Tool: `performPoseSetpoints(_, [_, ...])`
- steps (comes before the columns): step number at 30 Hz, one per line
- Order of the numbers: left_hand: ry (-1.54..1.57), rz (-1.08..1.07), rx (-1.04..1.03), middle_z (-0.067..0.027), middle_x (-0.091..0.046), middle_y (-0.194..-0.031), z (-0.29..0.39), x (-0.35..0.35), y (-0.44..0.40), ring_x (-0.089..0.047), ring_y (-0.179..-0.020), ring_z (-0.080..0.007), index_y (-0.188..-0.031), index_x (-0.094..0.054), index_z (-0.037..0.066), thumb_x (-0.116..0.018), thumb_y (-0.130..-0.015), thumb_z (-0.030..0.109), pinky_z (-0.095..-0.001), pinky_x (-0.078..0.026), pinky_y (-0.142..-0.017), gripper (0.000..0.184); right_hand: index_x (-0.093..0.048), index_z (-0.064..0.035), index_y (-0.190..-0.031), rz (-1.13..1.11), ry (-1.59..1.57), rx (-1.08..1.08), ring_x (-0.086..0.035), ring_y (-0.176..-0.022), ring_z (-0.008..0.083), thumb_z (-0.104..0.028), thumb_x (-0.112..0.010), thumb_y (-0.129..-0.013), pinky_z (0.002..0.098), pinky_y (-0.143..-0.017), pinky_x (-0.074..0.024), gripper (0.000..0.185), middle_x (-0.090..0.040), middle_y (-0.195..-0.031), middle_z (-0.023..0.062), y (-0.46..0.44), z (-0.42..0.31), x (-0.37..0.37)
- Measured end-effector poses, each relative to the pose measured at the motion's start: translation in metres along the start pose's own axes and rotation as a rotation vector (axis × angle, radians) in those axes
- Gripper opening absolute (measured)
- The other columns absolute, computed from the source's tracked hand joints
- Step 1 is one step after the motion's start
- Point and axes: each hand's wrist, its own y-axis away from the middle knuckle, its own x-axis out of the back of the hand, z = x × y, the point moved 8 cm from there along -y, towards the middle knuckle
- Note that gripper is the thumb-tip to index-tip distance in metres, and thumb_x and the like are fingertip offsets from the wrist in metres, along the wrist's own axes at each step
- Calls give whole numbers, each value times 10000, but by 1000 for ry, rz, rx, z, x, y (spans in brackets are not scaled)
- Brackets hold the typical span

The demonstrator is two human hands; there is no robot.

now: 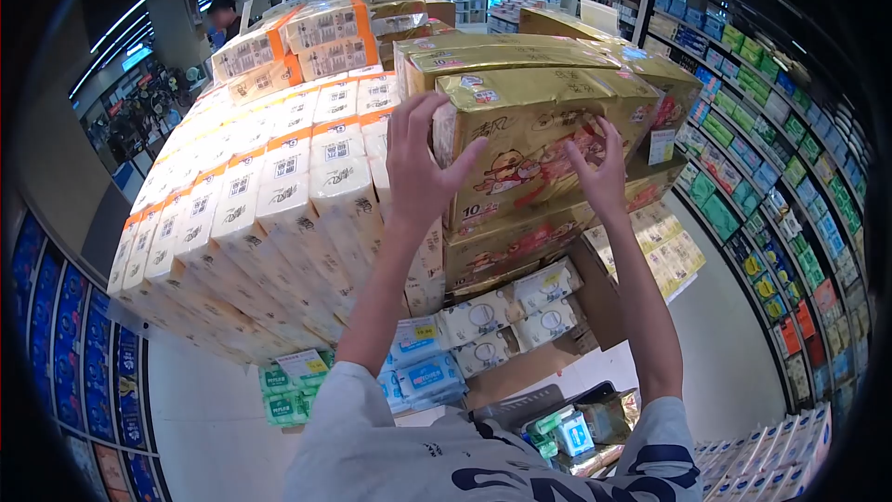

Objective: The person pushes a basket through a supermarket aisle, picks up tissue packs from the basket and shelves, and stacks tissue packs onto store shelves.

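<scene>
A large gold pack of tissues [530, 144] with a cartoon figure and a "10" on its front stands on top of a stack, directly ahead of me. My left hand [423, 153] is at the pack's left end, fingers spread and curved, thumb before the front face. In front of the pack's right half is my right hand [599, 167], thumb and fingers apart. Neither hand is closed round the pack; whether the fingertips touch it I cannot tell. Beneath it lies another gold pack [516, 246], and more gold packs [520, 54] stand behind.
White tissue packs with orange bands [269, 186] are piled at my left. Lower down sit white packs [488, 316], blue packs [418, 367] and green packs [293, 390]. A basket [530, 404] with goods is close to my body. Stocked shelves [762, 177] line the right.
</scene>
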Motion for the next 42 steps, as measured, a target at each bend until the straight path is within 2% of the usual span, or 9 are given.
performPoseSetpoints(2, [-161,-4,-125,-149,-552,-1130,-3,-3,-20,-571,-1055,-286,-1247,-458,22,-784,-744,262,-382,-500,-872,646,-388,-9,-1349,-19,-77,-36,-443,-1243,315,-337,-719,-822,396,-1005,-398,703,-380,-1384,188,-12,7,7])
performPoseSetpoints(5, [-114,-366,83,-171,-545,-1204,-39,-34,-26,-515,-1167,-324,-1307,-409,63,-802,-706,354,-416,-441,-967,775,-364,0,-1363,-11,8,26,-435,-1246,324,-373,-719,-815,395,-1025,-367,752,-385,-1374,205,-35,20,20])
performPoseSetpoints(11, [156,-465,216,-216,-553,-1182,-57,-41,-22,-558,-1106,-342,-1303,-362,51,-832,-664,356,-406,-456,-938,850,-257,30,-1421,170,109,-163,-395,-1280,336,-501,-769,-719,408,-1041,-349,1018,-356,-1388,247,-78,108,61])
performPoseSetpoints(14, [96,-480,259,-158,-543,-1227,-55,-33,-25,-564,-1091,-310,-1322,-363,89,-840,-664,332,-408,-471,-916,849,-212,53,-1434,76,-238,-337,-342,-1326,333,-522,-780,-694,410,-1074,-310,1096,-313,-1424,254,-76,132,48])
performPoseSetpoints(21, [43,-456,251,-171,-519,-1224,-66,-25,-33,-520,-1151,-323,-1288,-420,67,-840,-666,352,-427,-453,-939,803,-157,43,-1456,-29,186,-105,-254,-1381,362,-549,-744,-721,424,-1115,-255,1112,-258,-1460,277,-62,110,27])
performPoseSetpoints(25, [-240,-461,84,-211,-410,-1340,-59,-22,-44,-477,-1209,-361,-1283,-466,64,-845,-636,406,-442,-426,-989,825,-122,3,-1478,-16,240,-121,-228,-1391,383,-595,-738,-699,437,-1118,-243,1160,-216,-1474,296,-48,103,17])
performPoseSetpoints(27, [-260,-483,47,-225,-354,-1395,-59,-25,-49,-476,-1210,-375,-1286,-479,68,-850,-614,424,-440,-423,-1001,846,-77,-31,-1494,-85,157,-314,-187,-1400,415,-638,-733,-673,466,-1115,-240,1213,-144,-1492,319,-27,97,0])
performPoseSetpoints(31, [-155,-558,40,-223,-375,-1389,-60,-42,-51,-464,-1234,-366,-1290,-510,85,-850,-605,436,-421,-421,-1014,841,-16,-117,-1512,-144,182,-158,-131,-1394,479,-636,-727,-680,513,-1102,-244,1212,-69,-1495,347,19,58,-45])
performPoseSetpoints(42, [-141,-435,20,-226,-341,-1425,-57,-36,-30,-371,-1312,-380,-1346,-416,82,-817,-661,430,-442,-356,-1068,867,-56,-122,-1512,-318,264,-16,-203,-1391,441,-533,-739,-724,462,-1094,-294,1121,-64,-1517,302,41,54,-37])
